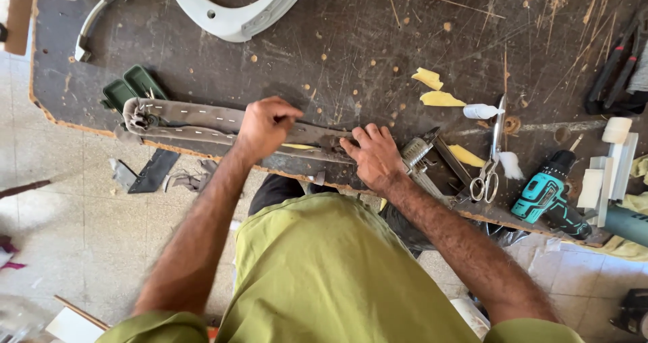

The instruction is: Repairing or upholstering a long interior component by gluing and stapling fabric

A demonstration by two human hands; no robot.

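2 hands on long grey padded strip (202,121) lying along near edge of dark scarred workbench (351,39). Left hand (264,127) curled, fingertips pinching strip's upper edge near its middle. Right hand (375,157) flat, fingers spread, pressing strip's right end down. Staple gun (422,155) just beside right hand. Scissors (491,161) and teal cordless drill (550,193) further right. Yellow foam scraps (435,90) behind. White curved frame (236,12) at far edge.
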